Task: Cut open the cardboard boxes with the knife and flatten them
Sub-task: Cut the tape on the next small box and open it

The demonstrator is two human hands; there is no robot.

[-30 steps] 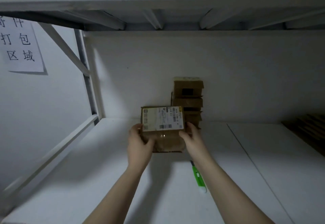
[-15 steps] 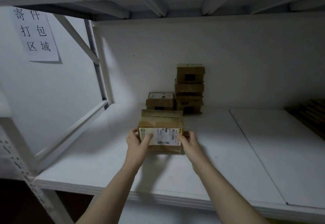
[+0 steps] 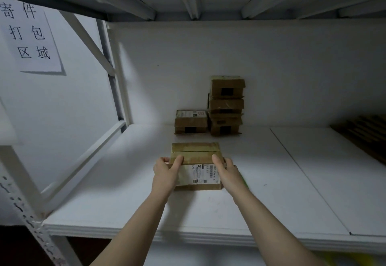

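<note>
**A:** What are the hands doing?

**B:** The left grip [image 3: 167, 171] and right grip [image 3: 226, 170], both bare, clasp a taped cardboard box [image 3: 196, 154] by its two ends, thumbs lying over its top. The box appears to sit on the white shelf [image 3: 104, 182]. Both grips partly cover its shipping label [image 3: 200, 174].

**A:** And around them?

**B:** Beyond the grips, at the back wall, stands a stack of cardboard boxes [image 3: 226, 107], with a lower pile [image 3: 191, 121] touching its left side. Just right of the right grip's wrist is a green sliver [image 3: 244, 181], mostly hidden by the forearm and too blurred to name. Far right, the frame edge cuts off dark slats [image 3: 365, 134]. Up left hangs a paper sign [image 3: 31, 34].
</note>
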